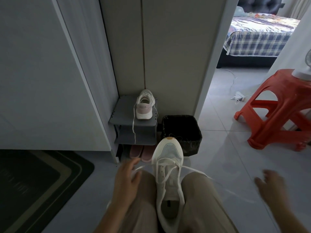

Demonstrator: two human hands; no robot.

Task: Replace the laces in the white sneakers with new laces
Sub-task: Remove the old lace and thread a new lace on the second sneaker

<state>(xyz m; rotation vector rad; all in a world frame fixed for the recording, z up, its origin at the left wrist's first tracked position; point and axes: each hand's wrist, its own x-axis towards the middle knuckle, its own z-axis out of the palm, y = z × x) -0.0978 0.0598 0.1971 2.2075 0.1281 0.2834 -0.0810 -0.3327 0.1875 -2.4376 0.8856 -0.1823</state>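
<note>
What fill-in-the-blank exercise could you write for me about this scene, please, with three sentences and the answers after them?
1. The left hand holds a lace of the white sneaker, whose toe points toward the ____ waste bin.
2. The other sneaker stands on the ____ shelf of the grey shoe rack.
3. On the floor under the rack lies a pair of ____ slippers.

Missing words: black; top; pink.

Daylight is spilling from the far right room, where a plaid-covered bed (252,41) is standing, across the pale tiled floor (218,157). An orange stool (276,91) is standing right, a grey rack (121,111) and black bin (196,137) are sitting far, and a dark mat (33,182) is lying near left.
</note>
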